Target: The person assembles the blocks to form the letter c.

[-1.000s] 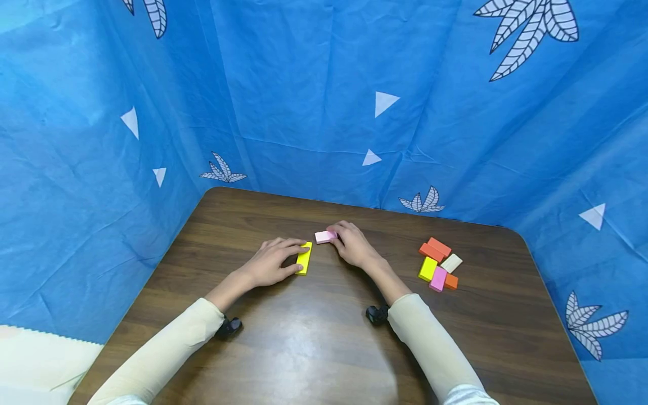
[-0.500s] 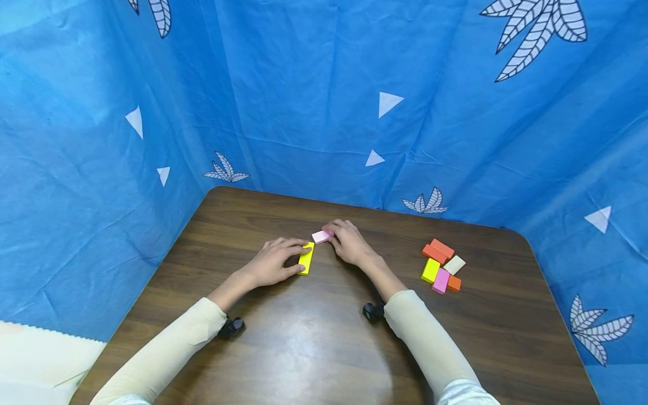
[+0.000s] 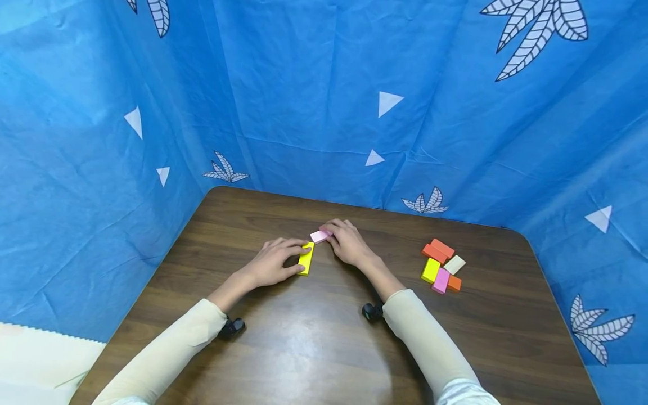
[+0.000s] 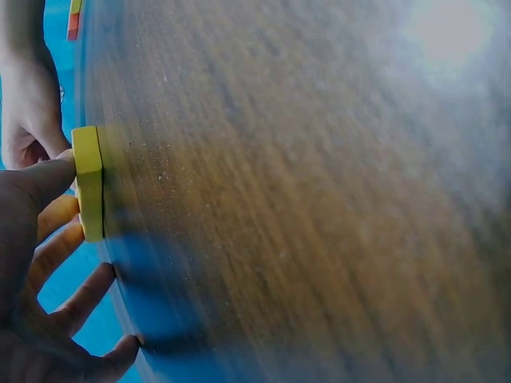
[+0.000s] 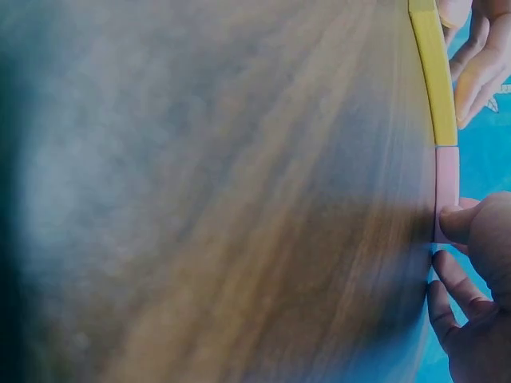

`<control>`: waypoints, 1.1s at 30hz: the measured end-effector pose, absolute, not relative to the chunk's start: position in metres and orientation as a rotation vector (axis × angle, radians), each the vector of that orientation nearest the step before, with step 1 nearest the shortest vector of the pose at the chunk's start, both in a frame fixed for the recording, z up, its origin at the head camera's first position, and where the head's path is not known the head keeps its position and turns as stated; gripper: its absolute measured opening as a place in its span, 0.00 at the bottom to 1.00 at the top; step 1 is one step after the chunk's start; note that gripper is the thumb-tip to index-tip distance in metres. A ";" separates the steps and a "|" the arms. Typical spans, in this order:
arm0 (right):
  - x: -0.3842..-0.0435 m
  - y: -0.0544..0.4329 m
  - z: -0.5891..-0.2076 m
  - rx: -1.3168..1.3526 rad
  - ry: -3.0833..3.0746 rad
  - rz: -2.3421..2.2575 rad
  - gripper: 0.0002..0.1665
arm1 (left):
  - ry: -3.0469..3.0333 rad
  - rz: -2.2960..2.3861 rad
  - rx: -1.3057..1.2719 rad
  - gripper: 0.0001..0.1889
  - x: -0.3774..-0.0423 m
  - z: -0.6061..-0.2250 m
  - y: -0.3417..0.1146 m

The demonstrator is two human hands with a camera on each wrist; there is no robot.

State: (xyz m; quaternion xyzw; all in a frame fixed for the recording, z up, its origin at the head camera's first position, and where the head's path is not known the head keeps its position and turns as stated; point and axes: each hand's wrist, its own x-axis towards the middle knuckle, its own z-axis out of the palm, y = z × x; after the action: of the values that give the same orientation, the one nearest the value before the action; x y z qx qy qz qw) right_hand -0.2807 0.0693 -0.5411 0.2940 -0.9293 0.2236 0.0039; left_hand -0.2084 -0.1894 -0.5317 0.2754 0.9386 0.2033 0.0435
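Note:
A flat yellow block (image 3: 306, 261) lies on the wooden table with its long side running away from me. My left hand (image 3: 270, 264) holds it by its ends, thumb at the near end and fingers at the far end. Just beyond its far end is a pale pink block (image 3: 318, 237), set at an angle. My right hand (image 3: 350, 243) pinches the pink block at its right end. In the right wrist view the yellow block (image 5: 436, 80) and the pink block (image 5: 447, 175) look end to end; I cannot tell whether they touch. Fingers cover part of both.
On the right of the wooden table (image 3: 298, 349) lies a loose cluster: two red-orange blocks (image 3: 439, 248), a yellow block (image 3: 430, 270), a pink block (image 3: 441, 280), a cream block (image 3: 454, 264) and an orange block (image 3: 454, 283). A blue patterned cloth (image 3: 304, 112) hangs behind the table.
My right hand has slid the pink block slightly left and turned it, so its left end is closer to the yellow block's far end. The left hand keeps its hold, nearly still.

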 end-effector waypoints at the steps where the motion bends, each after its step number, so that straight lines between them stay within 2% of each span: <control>1: -0.281 0.069 -0.541 0.920 -2.913 0.697 0.20 | 2.871 0.623 0.842 0.27 -0.208 -0.531 -0.189; 12: -0.279 0.072 -0.539 0.908 -2.929 0.663 0.20 | 2.881 0.633 0.857 0.27 -0.208 -0.531 -0.185; 21: -0.276 0.082 -0.536 0.884 -2.887 0.775 0.26 | 2.878 0.630 0.839 0.27 -0.206 -0.530 -0.185; 33: -0.267 0.142 -0.529 0.727 -2.877 0.836 0.26 | 2.883 0.621 0.822 0.28 -0.204 -0.531 -0.188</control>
State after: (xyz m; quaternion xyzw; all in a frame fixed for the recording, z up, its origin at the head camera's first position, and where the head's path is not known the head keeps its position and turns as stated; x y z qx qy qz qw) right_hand -0.2671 0.1423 -0.5292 0.2358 -0.9328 0.2710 0.0292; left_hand -0.2036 -0.1880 -0.5305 0.2682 0.9409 0.2028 0.0400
